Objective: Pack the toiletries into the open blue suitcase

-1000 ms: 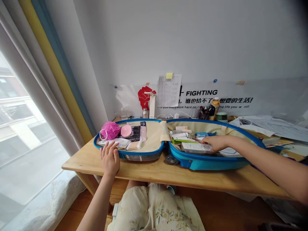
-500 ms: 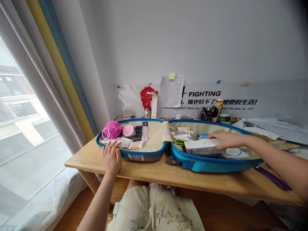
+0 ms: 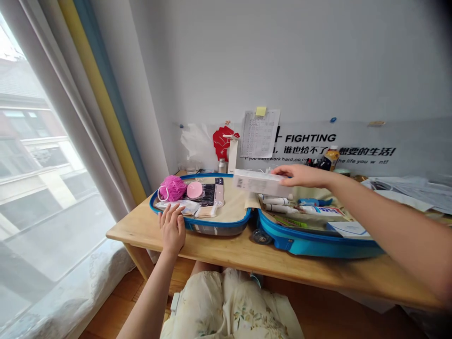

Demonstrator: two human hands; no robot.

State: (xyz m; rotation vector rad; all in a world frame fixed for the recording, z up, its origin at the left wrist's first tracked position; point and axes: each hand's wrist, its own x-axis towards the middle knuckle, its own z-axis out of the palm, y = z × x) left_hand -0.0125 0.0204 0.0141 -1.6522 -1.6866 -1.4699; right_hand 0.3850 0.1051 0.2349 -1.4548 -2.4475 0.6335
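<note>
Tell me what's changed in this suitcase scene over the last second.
The right hand, gripping the white box, has lifted it from the right half of the open suitcase and carried it left, above the join between the halves. The left hand has stayed at the left half's near rim; the pink bath puff and cotton swabs there haven't moved.

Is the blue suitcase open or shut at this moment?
Open: the suitcase lies spread on the wooden table, its two halves side by side, the pink mesh puff showing inside.
</note>
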